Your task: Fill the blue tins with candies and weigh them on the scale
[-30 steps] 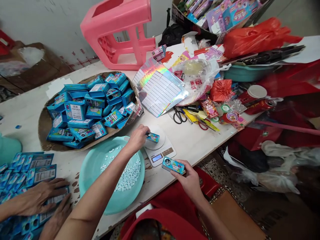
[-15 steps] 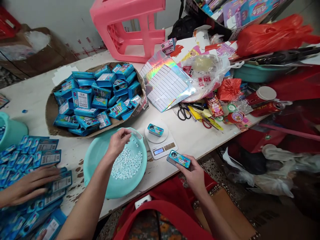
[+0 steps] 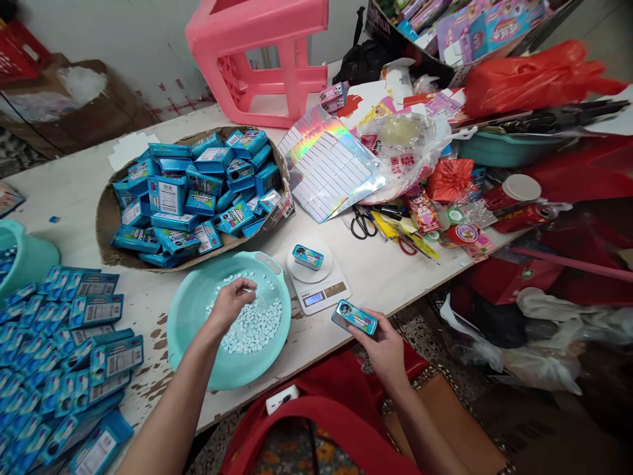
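Over the turquoise basin [image 3: 190, 346], my left hand [image 3: 231, 305] hangs with its fingers pinched together; whatever they hold, if anything, is hidden. Small pale-blue candies [image 3: 257, 324] lie loose beneath it on the basin's bottom. My right hand [image 3: 386, 346] grips a small blue candy tin [image 3: 354, 318] by its lower edge, printed face up, just off the table's front edge. A second blue tin [image 3: 308, 257] rests on the round plate of a white kitchen scale [image 3: 324, 295], whose display is lit but unreadable. The scale stands between the basin and my right hand.
A cardboard tray [image 3: 106, 241] heaped with blue tins stands behind the basin. Rows of blue packs [image 3: 64, 356] cover the left side, beside another turquoise tub [image 3: 42, 260]. Scissors [image 3: 363, 224], shiny label sheets [image 3: 331, 165] and a pink stool [image 3: 291, 76] lie farther back.
My left hand has dropped a little lower over the candies. Another person's hand, earlier on the blue packs at left, is gone from view. My right hand keeps its tin nearly still.
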`<state>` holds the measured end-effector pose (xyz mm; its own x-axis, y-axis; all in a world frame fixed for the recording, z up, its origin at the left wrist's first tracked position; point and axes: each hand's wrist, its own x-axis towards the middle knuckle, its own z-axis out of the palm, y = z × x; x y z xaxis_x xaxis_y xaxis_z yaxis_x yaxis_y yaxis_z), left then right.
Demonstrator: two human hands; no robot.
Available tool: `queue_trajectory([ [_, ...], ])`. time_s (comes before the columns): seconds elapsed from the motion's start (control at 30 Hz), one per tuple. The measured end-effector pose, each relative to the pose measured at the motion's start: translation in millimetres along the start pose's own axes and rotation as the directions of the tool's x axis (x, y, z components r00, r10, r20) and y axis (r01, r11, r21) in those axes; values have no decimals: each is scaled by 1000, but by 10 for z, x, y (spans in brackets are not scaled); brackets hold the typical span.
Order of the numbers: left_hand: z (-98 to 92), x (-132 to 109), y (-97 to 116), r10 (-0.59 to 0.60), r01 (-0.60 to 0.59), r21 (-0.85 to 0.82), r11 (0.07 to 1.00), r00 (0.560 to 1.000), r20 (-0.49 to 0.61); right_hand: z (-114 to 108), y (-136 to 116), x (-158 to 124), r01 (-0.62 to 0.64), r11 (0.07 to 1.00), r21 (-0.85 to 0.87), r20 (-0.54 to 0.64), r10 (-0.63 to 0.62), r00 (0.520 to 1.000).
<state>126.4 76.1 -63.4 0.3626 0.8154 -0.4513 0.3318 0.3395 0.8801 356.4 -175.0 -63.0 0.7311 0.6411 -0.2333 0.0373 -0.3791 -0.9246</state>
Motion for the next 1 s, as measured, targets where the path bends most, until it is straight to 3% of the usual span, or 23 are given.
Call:
queue_trajectory([
  [0.1,105,54,141,27,-28,8,1000,998,64,-23,11,-1,-13,1000,-4,-9,13,1000],
  [0.2,151,69,143,59,-81,218,973,993,106,-54,30,3,-28,1000,1,-19,28,999],
  [0.37,230,-49,-290,14,-181,624,761,965,263,-90,59,14,-66,997,29,-42,68,997],
  [0.47,343,-169,-563,-50,-220,722,656,942,333,-82,71,20,-88,995,54,-44,91,995],
  [0.53,400,-232,-664,-80,-242,730,639,923,376,-64,79,25,-100,993,63,-40,103,994],
  [0.6,402,-269,-704,-120,-231,709,666,905,407,-42,86,30,-104,992,64,-39,107,993],
  [0.67,336,-289,-708,-204,-141,631,763,874,442,-20,86,35,-103,993,61,-37,105,994],
  [0.77,148,-316,-704,-339,146,367,919,769,541,4,72,40,-98,994,56,-28,99,995],
  [0.83,20,-335,-721,-356,334,154,930,712,605,12,63,43,-93,994,55,-17,94,995],
  [0.9,-56,-340,-756,-340,452,-34,891,716,609,16,63,46,-88,994,59,-11,88,996],
  [1.0,-42,-299,-808,-378,524,-172,834,771,513,24,78,47,-91,994,57,-11,92,996],
])
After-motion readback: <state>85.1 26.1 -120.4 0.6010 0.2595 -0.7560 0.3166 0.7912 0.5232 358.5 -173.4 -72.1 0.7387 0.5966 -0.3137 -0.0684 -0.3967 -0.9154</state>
